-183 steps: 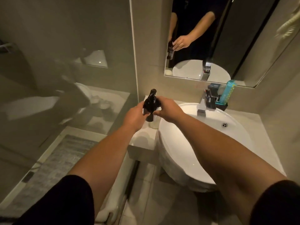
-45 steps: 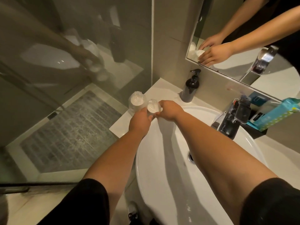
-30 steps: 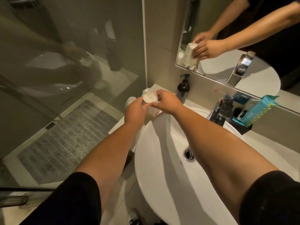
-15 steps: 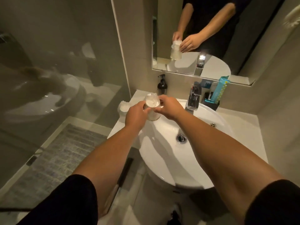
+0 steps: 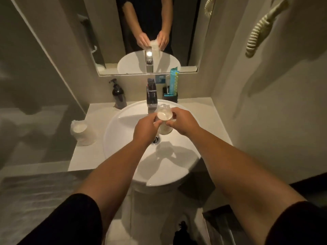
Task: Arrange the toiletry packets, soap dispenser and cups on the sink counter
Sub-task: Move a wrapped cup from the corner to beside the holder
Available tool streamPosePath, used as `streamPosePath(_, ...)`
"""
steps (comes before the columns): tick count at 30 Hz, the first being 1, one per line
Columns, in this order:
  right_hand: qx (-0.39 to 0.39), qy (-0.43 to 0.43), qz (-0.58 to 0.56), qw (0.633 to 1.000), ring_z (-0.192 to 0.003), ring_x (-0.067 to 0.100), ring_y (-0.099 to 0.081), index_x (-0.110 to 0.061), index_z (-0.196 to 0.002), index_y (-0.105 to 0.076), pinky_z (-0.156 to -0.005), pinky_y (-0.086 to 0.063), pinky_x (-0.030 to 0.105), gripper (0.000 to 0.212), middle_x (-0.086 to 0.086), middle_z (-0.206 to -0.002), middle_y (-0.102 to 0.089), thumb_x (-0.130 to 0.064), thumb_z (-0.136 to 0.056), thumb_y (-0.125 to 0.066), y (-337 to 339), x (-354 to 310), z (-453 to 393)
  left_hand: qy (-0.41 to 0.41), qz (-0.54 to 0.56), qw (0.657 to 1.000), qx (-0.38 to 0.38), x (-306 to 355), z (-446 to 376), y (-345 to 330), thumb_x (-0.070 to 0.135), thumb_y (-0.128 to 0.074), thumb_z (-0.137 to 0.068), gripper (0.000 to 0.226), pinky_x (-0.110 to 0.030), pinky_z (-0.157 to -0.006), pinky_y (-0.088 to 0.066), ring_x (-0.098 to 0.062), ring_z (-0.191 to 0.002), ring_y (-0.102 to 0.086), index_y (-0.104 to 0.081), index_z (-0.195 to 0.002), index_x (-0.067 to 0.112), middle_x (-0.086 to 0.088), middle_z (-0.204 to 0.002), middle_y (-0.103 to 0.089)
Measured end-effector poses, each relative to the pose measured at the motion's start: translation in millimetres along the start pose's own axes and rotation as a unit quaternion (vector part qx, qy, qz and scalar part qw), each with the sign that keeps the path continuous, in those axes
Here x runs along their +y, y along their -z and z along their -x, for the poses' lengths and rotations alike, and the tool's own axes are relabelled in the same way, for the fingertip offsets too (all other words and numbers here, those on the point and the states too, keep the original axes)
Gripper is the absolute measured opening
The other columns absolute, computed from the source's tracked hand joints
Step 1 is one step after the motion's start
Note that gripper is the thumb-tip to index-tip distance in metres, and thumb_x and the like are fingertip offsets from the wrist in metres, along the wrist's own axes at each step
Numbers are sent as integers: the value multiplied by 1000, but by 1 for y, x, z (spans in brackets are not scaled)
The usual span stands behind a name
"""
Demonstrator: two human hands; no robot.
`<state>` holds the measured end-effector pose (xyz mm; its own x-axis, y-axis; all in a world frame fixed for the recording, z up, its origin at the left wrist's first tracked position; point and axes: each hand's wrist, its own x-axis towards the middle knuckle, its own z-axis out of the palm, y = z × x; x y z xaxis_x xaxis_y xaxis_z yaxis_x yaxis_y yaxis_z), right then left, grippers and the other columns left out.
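Both my hands hold one plastic-wrapped cup (image 5: 164, 119) over the middle of the white basin (image 5: 123, 138), in front of the tap. My left hand (image 5: 145, 129) grips its left side and my right hand (image 5: 182, 122) its right side. A second wrapped cup (image 5: 82, 132) stands on the counter (image 5: 92, 156) to the left of the basin. The black soap dispenser (image 5: 118, 95) stands at the back left against the wall. Teal toiletry packets (image 5: 174, 82) stick up from a black holder (image 5: 170, 98) at the back right of the tap.
A chrome tap (image 5: 151, 93) rises behind the basin under the mirror (image 5: 141, 32). A glass shower panel (image 5: 35, 68) borders the counter on the left. A wall (image 5: 265, 103) with a coiled cord (image 5: 258, 30) closes the right side.
The wrapped cup in my two hands has travelled from the counter's left side to over the basin's middle. My view has swung to face the mirror squarely.
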<state>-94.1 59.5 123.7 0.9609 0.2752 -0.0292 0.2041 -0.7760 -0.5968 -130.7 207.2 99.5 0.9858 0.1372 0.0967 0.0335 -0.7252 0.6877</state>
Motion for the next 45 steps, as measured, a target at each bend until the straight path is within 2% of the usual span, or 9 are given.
streamPosePath(6,43,-39,-28,998,-105,24,-63,-13,-122,-61,-90,-51,38,43,6,-117,-68,-21,-81,-72,33,56,-22,-38,12,999,-33,34,-46,-49,36,-54,-95,33,-33,-79,-48,-21,-98,-63,-61,-122,19,-2,-112,-69)
streamPosePath(11,62,-49,-59,995,-106,24,-63,-14,-123,-61,-93,-51,38,46,7,-118,-68,-16,-78,-73,57,94,-59,-66,0,997,-37,60,-93,-83,35,-53,-96,30,-30,-74,-44,-20,-98,-63,-62,-121,21,-1,-110,-70)
streamPosePath(17,55,-58,-85,993,-107,24,-63,-14,-124,-61,-93,-50,41,47,8,-116,-69,-17,-78,-72,74,130,-111,-49,35,998,-30,72,-147,-119,37,-54,-94,30,-38,-81,-51,-21,-96,-65,-63,-118,21,-2,-105,-71)
streamPosePath(23,34,-77,-88,993,-107,23,-63,-16,-126,-59,-93,-51,39,51,6,-117,-68,-17,-77,-73,59,158,-154,-20,40,998,-48,57,-184,-148,36,-55,-94,28,-40,-81,-51,-22,-94,-63,-63,-116,21,-2,-104,-71)
streamPosePath(30,27,-105,-105,989,-102,21,-64,-17,-122,-61,-92,-53,38,51,4,-113,-69,-22,-75,-78,38,182,-179,-14,11,997,-75,39,-210,-174,32,-56,-94,31,-33,-81,-48,-22,-98,-64,-62,-121,19,-3,-109,-70)
streamPosePath(45,23,-110,-90,990,-109,24,-62,-14,-128,-56,-95,-50,36,52,7,-120,-66,-20,-80,-75,15,199,-221,11,-28,998,-63,29,-240,-191,26,-55,-96,32,-30,-80,-43,-24,-100,-62,-58,-125,15,-6,-112,-68)
